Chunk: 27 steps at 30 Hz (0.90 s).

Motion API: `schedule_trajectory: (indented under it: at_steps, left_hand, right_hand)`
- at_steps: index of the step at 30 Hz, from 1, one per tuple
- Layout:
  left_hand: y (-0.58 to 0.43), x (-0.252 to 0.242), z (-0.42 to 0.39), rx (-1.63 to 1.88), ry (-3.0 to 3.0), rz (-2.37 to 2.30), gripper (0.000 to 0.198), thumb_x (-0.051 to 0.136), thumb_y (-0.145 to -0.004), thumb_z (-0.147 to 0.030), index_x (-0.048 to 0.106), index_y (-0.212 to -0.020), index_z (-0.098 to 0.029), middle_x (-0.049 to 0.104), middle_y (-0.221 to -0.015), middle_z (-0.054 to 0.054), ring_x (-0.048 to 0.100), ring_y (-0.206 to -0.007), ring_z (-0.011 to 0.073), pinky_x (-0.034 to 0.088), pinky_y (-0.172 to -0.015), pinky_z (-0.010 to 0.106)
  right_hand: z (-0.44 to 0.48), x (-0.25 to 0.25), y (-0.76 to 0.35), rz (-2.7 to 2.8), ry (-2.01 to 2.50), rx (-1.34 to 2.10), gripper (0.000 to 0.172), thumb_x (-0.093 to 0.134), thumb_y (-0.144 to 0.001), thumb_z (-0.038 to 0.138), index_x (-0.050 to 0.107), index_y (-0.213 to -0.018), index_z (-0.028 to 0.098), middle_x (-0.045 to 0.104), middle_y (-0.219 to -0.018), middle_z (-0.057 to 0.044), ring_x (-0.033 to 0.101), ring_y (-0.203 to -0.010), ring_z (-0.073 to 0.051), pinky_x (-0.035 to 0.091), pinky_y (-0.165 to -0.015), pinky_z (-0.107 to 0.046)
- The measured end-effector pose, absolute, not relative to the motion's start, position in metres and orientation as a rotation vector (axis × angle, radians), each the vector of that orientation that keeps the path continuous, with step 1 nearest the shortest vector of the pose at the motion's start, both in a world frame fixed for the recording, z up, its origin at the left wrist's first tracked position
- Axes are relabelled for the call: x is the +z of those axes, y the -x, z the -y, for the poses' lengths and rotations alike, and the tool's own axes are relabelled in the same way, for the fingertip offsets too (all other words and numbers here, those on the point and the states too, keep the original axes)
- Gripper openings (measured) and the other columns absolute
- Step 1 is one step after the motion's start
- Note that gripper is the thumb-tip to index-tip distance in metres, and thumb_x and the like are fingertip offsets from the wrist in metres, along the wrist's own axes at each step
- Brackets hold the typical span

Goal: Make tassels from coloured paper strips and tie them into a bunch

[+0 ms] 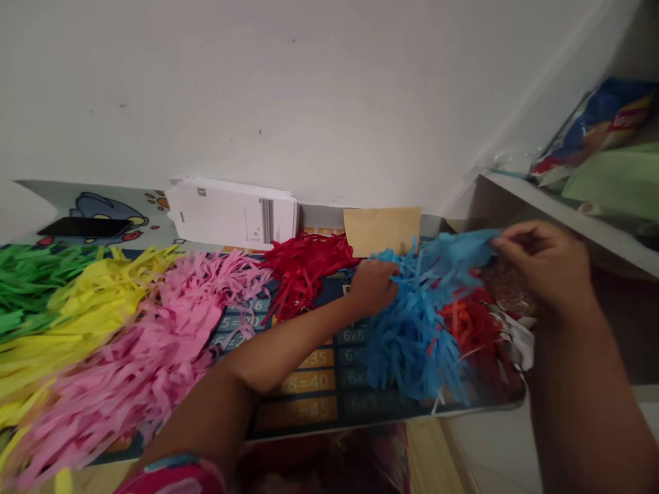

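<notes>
A heap of blue fringed tissue paper point(412, 343) lies on the right part of a dark mat printed with times tables point(303, 412). My right hand point(546, 264) pinches the edge of a blue piece and holds it out to the right. My left hand point(374, 287) is closed at the left side of the same heap, its fingertips on blue strips. Red shredded tissue point(309, 267) lies just left of that hand. Orange-red strips point(471, 322) show beneath the blue at the right.
Pink point(169, 329), yellow point(97, 295) and green point(41, 281) fringes spread leftward. Against the wall stand a white box point(231, 213) and a tan paper point(381, 230). A black phone point(85, 227) lies at far left. A white shelf point(571, 216) with bags juts in at the right.
</notes>
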<state>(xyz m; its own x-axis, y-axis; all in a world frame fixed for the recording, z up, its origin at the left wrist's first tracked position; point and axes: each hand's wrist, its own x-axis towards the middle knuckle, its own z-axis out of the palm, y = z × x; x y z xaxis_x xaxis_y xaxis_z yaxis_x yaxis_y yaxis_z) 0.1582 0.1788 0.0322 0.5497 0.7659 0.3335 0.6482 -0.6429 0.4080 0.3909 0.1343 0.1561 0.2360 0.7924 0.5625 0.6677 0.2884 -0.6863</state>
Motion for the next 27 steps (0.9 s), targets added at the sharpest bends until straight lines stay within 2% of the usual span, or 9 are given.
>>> schedule_trajectory:
  at_steps: [2, 4, 8, 13, 17, 20, 22, 24, 27]
  left_hand:
    - [-0.147, 0.058, -0.166, 1.161, -2.378, -1.212, 0.029, 0.047, -0.090, -0.024, 0.059, -0.115, -0.018, 0.067, -0.116, 0.011, 0.057, -0.112, 0.0254, 0.039, -0.100, 0.041]
    - [-0.137, 0.079, -0.157, 1.371, -2.335, -1.058, 0.034, 0.054, -0.087, -0.029, 0.059, -0.119, -0.019, 0.067, -0.120, 0.009, 0.056, -0.114, 0.0259, 0.039, -0.102, 0.041]
    - [-0.124, 0.091, -0.149, 1.230, -2.518, -0.823, 0.039, 0.058, -0.084, -0.026, 0.063, -0.122, -0.022, 0.069, -0.123, 0.005, 0.056, -0.118, 0.0255, 0.036, -0.105, 0.043]
    - [-0.102, 0.075, -0.153, 1.070, -2.588, -0.887, 0.031, 0.054, -0.089, -0.023, 0.068, -0.117, -0.025, 0.072, -0.119, 0.003, 0.060, -0.116, 0.0220, 0.038, -0.101, 0.039]
    - [-0.039, 0.077, -0.155, 1.119, -2.589, -1.351, 0.028, 0.049, -0.092, -0.021, 0.073, -0.105, -0.023, 0.076, -0.102, 0.006, 0.064, -0.099, 0.0242, 0.038, -0.092, 0.043]
    - [0.036, 0.089, -0.137, 1.448, -2.634, -1.772, 0.025, 0.051, -0.091, -0.025, 0.071, -0.107, -0.024, 0.073, -0.097, 0.007, 0.059, -0.101, 0.0263, 0.032, -0.096, 0.047]
    - [0.076, 0.099, -0.114, 1.567, -2.669, -2.014, 0.021, 0.055, -0.089, -0.025, 0.071, -0.103, -0.025, 0.071, -0.093, 0.007, 0.057, -0.100, 0.0267, 0.030, -0.095, 0.048]
    - [0.100, 0.107, -0.088, 1.595, -2.736, -2.192, 0.018, 0.058, -0.086, -0.022, 0.071, -0.097, -0.026, 0.070, -0.090, 0.005, 0.056, -0.098, 0.0262, 0.029, -0.094, 0.047]
    - [0.107, 0.109, -0.055, 1.504, -2.873, -2.322, 0.016, 0.063, -0.080, -0.018, 0.071, -0.091, -0.026, 0.069, -0.087, 0.004, 0.055, -0.096, 0.0255, 0.028, -0.095, 0.046]
  right_hand:
    - [-0.122, 0.160, -0.371, 1.788, 1.437, 0.159, 0.019, 0.071, -0.075, 0.041, 0.064, -0.077, 0.024, 0.068, -0.082, -0.007, 0.056, -0.063, -0.017, 0.043, -0.057, -0.032]
    - [-0.113, 0.159, -0.351, 2.000, 1.403, 0.187, 0.021, 0.068, -0.079, 0.044, 0.064, -0.077, 0.023, 0.067, -0.077, -0.005, 0.055, -0.061, -0.016, 0.044, -0.057, -0.031]
    - [-0.107, 0.153, -0.324, 2.165, 1.337, 0.233, 0.024, 0.065, -0.082, 0.047, 0.065, -0.077, 0.023, 0.061, -0.066, -0.002, 0.052, -0.057, -0.015, 0.043, -0.054, -0.029]
    - [-0.110, 0.149, -0.295, 2.233, 1.285, 0.327, 0.024, 0.065, -0.081, 0.046, 0.068, -0.079, 0.022, 0.069, -0.079, -0.004, 0.056, -0.062, -0.016, 0.047, -0.060, -0.030]
    - [-0.083, 0.123, -0.247, 1.959, 1.214, 0.190, 0.021, 0.068, -0.082, 0.039, 0.068, -0.095, 0.023, 0.070, -0.091, -0.005, 0.061, -0.074, -0.019, 0.051, -0.073, -0.034]
    - [-0.047, 0.079, -0.195, 2.053, 1.002, 0.544, 0.018, 0.063, -0.089, 0.034, 0.068, -0.104, 0.026, 0.071, -0.097, -0.004, 0.065, -0.082, -0.019, 0.053, -0.073, -0.032]
    - [-0.027, 0.047, -0.156, 2.138, 0.838, 0.759, 0.031, 0.064, -0.087, 0.029, 0.064, -0.118, 0.026, 0.071, -0.108, -0.005, 0.067, -0.093, -0.020, 0.055, -0.081, -0.033]
    - [-0.014, 0.025, -0.117, 2.089, 0.706, 0.944, 0.048, 0.058, -0.089, 0.024, 0.052, -0.136, 0.027, 0.071, -0.110, -0.005, 0.067, -0.091, -0.018, 0.055, -0.083, -0.033]
    - [-0.010, 0.010, -0.070, 1.939, 0.605, 0.984, 0.057, 0.050, -0.093, 0.021, 0.038, -0.149, 0.028, 0.066, -0.118, -0.007, 0.066, -0.096, -0.018, 0.055, -0.086, -0.034]
